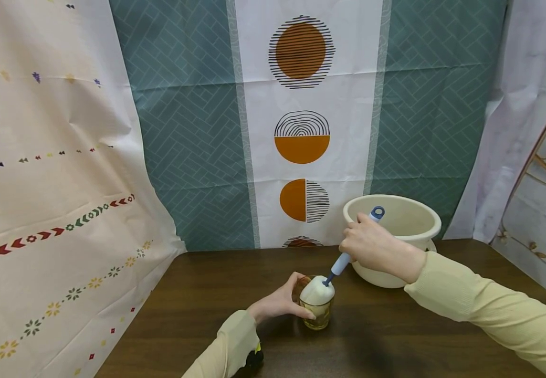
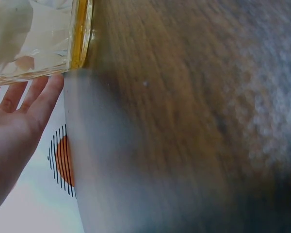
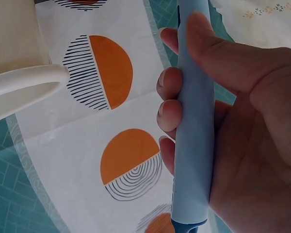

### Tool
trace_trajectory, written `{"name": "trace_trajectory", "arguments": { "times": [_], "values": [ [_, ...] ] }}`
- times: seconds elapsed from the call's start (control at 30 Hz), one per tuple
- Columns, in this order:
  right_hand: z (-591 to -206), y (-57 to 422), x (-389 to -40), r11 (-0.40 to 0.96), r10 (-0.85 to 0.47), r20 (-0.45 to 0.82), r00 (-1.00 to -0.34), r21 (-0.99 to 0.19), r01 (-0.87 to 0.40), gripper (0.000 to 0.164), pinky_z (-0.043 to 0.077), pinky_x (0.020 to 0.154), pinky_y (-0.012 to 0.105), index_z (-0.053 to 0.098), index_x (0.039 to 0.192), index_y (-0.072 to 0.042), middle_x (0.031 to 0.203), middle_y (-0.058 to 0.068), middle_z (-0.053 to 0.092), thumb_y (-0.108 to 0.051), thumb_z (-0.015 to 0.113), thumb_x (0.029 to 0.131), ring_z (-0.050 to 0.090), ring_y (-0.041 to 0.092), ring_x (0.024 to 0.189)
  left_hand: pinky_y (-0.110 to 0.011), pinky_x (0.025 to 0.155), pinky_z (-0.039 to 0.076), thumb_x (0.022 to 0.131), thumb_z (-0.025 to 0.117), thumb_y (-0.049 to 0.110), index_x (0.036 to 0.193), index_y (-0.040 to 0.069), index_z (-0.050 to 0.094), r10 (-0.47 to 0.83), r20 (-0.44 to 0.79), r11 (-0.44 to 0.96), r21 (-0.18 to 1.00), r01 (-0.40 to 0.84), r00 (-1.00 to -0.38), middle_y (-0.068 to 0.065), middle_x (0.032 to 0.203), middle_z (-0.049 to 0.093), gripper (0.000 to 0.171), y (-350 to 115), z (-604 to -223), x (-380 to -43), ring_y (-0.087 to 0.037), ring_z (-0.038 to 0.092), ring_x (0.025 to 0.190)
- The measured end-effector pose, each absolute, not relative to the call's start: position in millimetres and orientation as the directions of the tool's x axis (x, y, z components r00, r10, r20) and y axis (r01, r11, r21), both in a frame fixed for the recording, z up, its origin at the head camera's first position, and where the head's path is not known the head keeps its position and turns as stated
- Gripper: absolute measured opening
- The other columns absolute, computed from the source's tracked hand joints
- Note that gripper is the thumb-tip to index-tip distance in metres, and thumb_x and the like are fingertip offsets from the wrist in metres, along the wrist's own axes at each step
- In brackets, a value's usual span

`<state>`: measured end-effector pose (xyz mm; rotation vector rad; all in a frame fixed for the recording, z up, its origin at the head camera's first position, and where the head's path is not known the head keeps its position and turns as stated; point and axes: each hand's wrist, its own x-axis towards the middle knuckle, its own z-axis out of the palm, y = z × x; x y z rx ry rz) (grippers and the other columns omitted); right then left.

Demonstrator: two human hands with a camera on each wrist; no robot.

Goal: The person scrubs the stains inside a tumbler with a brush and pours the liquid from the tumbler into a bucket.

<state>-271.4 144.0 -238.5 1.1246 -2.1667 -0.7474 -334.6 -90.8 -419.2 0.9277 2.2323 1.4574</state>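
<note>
My left hand (image 1: 279,303) holds an amber glass (image 1: 317,319) at the table, its thumb and fingers spread around the sides. In the left wrist view the glass (image 2: 48,41) is cut off at the top left, with fingertips against its wall. A sponge cup brush has its white sponge head (image 1: 316,292) pushed into the glass mouth, part of it bulging above the rim. Its light blue handle (image 1: 341,263) slants up to the right, gripped by my right hand (image 1: 380,248). In the right wrist view, thumb and fingers wrap round the handle (image 3: 195,131).
Behind my right hand stands a large cream basin (image 1: 377,274) on the dark wooden table (image 1: 192,299). A patterned cloth (image 1: 311,105) hangs along the back, with other cloths at the left and right. Something small and black (image 1: 254,359) shows by the left sleeve.
</note>
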Motion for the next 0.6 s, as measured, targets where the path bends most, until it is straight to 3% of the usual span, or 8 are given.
{"name": "trace_trajectory", "arguments": {
  "times": [0.6],
  "values": [
    [-232.4, 146.4, -268.1, 0.555, -0.801, 0.264, -0.537, 0.664, -0.501, 0.021, 0.03, 0.052, 0.032, 0.061, 0.063, -0.017, 0.059, -0.001, 0.051, -0.031, 0.077, 0.066, 0.047, 0.019, 0.053, -0.044, 0.089, 0.029, 0.069, 0.078, 0.025, 0.123, 0.019, 0.031, 0.634, 0.039, 0.317, 0.897, 0.306, -0.772, 0.0, 0.113, 0.044, 0.072, -91.1, -418.9, -332.6, -0.016, 0.043, 0.104]
  ]
}}
